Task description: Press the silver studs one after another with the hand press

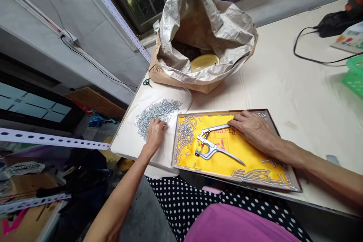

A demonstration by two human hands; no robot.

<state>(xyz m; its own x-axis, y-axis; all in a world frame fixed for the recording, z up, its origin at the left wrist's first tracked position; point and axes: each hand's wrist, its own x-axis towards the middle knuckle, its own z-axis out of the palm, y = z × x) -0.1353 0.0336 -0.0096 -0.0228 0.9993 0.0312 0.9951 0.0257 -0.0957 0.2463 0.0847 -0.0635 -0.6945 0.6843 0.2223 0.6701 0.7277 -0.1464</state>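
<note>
1. Pliers (210, 146) with silver handles lie spread open on the yellow lining (215, 168) of the tray (273, 124), left of its middle.
2. The right hand (252, 126), at the tray's far edge, lies loosely curled, fingers over the end of 1 handle; whether it truly grips cannot be told.
3. Metal pieces in the tray form 2 main groups: a scattered group (185, 132) along its left side and a tighter cluster (253, 175) by its near right edge.
4. Left of the tray, a large heap (159, 111) of small metal pieces lies on white cloth (127, 132).
5. The left hand (155, 134) is at this heap, fingers bent and mostly closed; whether a piece is pinched cannot be told.
6. Progress looks partway, as a judgement: 2 groups are inside the tray, while the big heap outside appears left to handle. Which pieces are finished is unclear.
7. Beyond the tray stand an open sack (184, 79) holding a yellow bowl (204, 61), and, farther left, small scissors (147, 82).
</note>
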